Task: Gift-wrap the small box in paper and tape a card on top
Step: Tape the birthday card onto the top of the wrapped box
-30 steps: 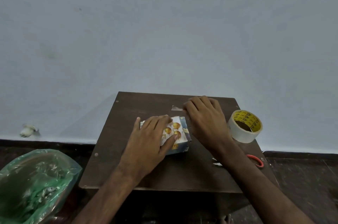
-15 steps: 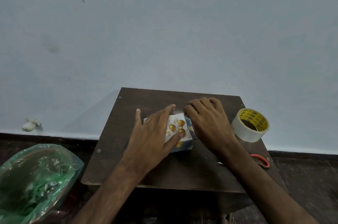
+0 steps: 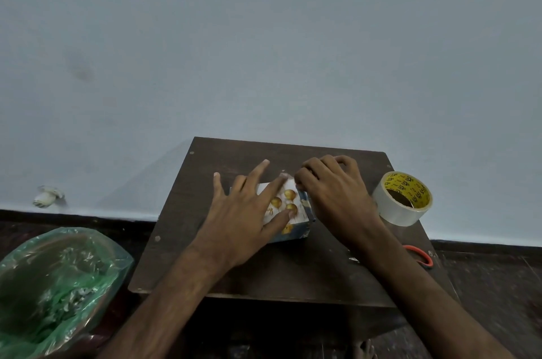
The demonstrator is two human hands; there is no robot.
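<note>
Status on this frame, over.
Left hand flat, pressing card on wrapped box. Right hand curled at card's far corner, grip unclear. Tape roll, scissors clear at right.

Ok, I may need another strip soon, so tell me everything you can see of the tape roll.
The tape roll is a wide ring of clear, glossy tape on a yellow core printed with small black marks. It lies with its hole facing up at the right edge of the dark wooden table. No hand holds it; the right hand works beside it, its wrist close to the roll's left side, and contact there cannot be told. No loose end shows.
</note>
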